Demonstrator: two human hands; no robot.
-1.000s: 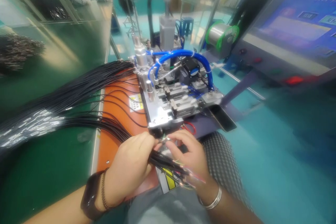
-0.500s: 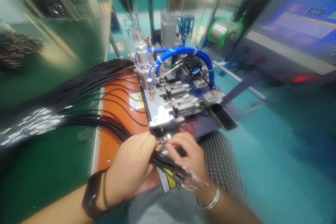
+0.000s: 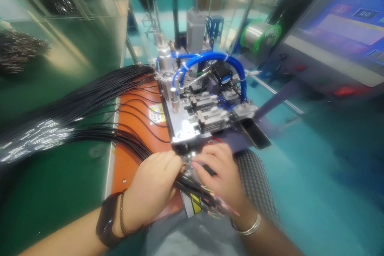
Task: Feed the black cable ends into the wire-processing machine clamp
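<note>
My left hand point(image 3: 154, 182) is closed around a bundle of black cables point(image 3: 193, 187). Out of its right side the cables slope down toward my right wrist, ending in thin coloured wires point(image 3: 223, 205). My right hand point(image 3: 223, 170) is beside it, thumb and forefinger drawn close together by the left fingertips. Whatever lies in that pinch is too small to make out. Just beyond both hands, a small metal part point(image 3: 189, 156) shows at the front of the bench machine point(image 3: 184, 130).
Long black cables point(image 3: 90, 92) run over the orange bench top point(image 3: 141, 106) from the left. Blue air hoses point(image 3: 216, 57) arch above the machine. A phone point(image 3: 255, 133) lies at its right corner. A wire spool point(image 3: 259, 36) and a screen point(image 3: 354, 12) stand farther right.
My right hand has shifted slightly up and to the right, its fingers a little farther from my left fingertips. My left hand keeps its hold on the cables.
</note>
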